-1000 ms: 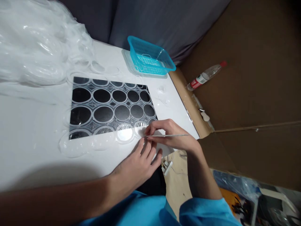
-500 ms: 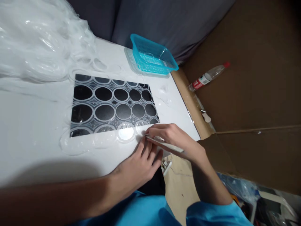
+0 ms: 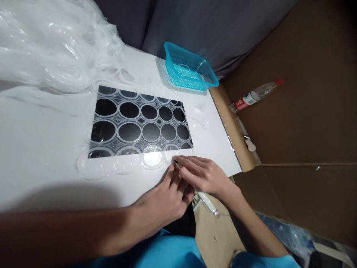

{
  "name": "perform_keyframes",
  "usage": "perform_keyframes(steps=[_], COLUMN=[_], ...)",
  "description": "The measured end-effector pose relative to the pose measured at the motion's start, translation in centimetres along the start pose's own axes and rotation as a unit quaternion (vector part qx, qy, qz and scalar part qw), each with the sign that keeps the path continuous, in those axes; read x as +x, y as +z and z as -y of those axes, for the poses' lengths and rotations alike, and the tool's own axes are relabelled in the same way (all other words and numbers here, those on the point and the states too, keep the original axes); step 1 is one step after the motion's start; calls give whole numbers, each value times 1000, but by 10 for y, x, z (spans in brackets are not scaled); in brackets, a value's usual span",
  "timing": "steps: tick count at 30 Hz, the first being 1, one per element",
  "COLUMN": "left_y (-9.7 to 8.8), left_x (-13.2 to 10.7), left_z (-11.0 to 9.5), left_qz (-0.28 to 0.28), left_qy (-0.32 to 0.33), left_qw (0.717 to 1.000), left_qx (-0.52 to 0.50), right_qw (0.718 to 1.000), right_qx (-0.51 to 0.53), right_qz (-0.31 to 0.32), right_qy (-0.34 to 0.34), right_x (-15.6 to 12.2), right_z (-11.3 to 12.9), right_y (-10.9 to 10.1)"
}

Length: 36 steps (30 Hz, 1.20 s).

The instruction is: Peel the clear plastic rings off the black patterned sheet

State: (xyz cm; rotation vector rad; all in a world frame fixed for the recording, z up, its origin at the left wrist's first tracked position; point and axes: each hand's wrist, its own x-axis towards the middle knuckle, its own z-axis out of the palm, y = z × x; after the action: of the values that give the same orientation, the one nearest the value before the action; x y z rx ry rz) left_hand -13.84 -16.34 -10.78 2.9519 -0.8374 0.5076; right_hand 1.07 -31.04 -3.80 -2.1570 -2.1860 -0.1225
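Note:
A clear plastic sheet of moulded rings (image 3: 153,156) lies over a black rectangular panel (image 3: 129,132) on the white table, its near row reaching past the panel's edge. My right hand (image 3: 208,176) is closed round a slim white pen-like tool (image 3: 208,205). The tool's tip points at the sheet's near right corner, and its back end sticks out below my palm. My left hand (image 3: 167,199) rests at the table's near edge, fingers stretched and partly spread. Its fingertips are close to the tool's tip; whether they touch the sheet is hidden.
A big heap of clear plastic (image 3: 61,48) covers the table's far left. At the back stands a blue basket (image 3: 192,72). Plastic scraps (image 3: 200,111) lie right of the panel. Beyond the right edge are a red-capped bottle (image 3: 256,96) and a brown cardboard wall (image 3: 309,123).
My right hand has turned, swinging the tool's back end down towards me while the tip stays near the same corner. My left hand has hardly moved. The whole view has shifted slightly.

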Motion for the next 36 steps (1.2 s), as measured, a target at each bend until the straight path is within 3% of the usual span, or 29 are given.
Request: perform_keyframes(steps=[3, 6, 12, 19, 23, 25, 27, 31, 33, 36], left_y=[0, -1, -2, 3, 1, 0, -1, 0, 1, 1], left_x=[-1, 0, 2, 0, -1, -1, -1, -1, 0, 0], left_z=[1, 3, 3, 1, 2, 3, 4, 5, 6, 6], left_qz=[-3, -8, -19, -20, -10, -6, -7, -15, -16, -19], left_qy=[13, 14, -1, 4, 7, 8, 14, 20, 17, 14], left_qw=[1000, 1000, 1000, 1000, 999, 999, 999, 999, 999, 999], left_qx=[-1, 4, 8, 20, 30, 35, 40, 40, 37, 31], right_qw=[999, 991, 948, 844, 795, 802, 828, 849, 851, 870], right_qx=[25, 60, 118, 244, 279, 253, 175, 13, -7, 60], right_qz=[-25, -85, -180, -312, -369, -365, -341, -235, -184, -172], right_qy=[20, 81, 235, 362, 392, 400, 411, 472, 491, 459], right_x=[-4, -6, 17, 67, 72, 61, 45, 13, 5, 2], right_z=[-3, -7, -17, -64, -97, -113, -128, -148, -147, -125], right_y=[9, 19, 24, 41, 45, 39, 29, 13, 8, 2])
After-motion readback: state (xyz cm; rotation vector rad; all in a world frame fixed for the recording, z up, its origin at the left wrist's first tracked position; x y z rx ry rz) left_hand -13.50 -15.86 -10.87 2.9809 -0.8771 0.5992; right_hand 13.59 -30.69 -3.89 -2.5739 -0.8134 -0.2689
